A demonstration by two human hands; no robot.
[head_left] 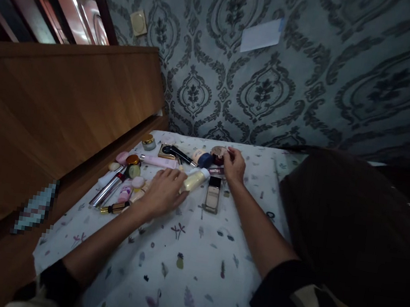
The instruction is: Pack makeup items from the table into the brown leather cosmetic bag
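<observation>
My left hand [164,192] reaches over the cosmetics, thumb and fingers around the lower end of a pale yellow bottle [195,179] with a white cap. My right hand [234,165] has its fingertips closed on the side of a dark red round jar [217,154]. Beside that jar lies a cream jar with a dark blue lid [204,160]. Between my forearms is a foundation bottle [212,198] with a black cap. Left of it all, a pink tube [157,161], a black-handled brush [180,154] and a silver tube [107,190] lie close together.
The items lie on a white printed cloth [192,268]. A wooden board [63,103] borders the left side, and a patterned wall [263,90] rises behind. Something large and dark [353,235] stands at the right. A gold-lidded jar [148,141] sits at the back left.
</observation>
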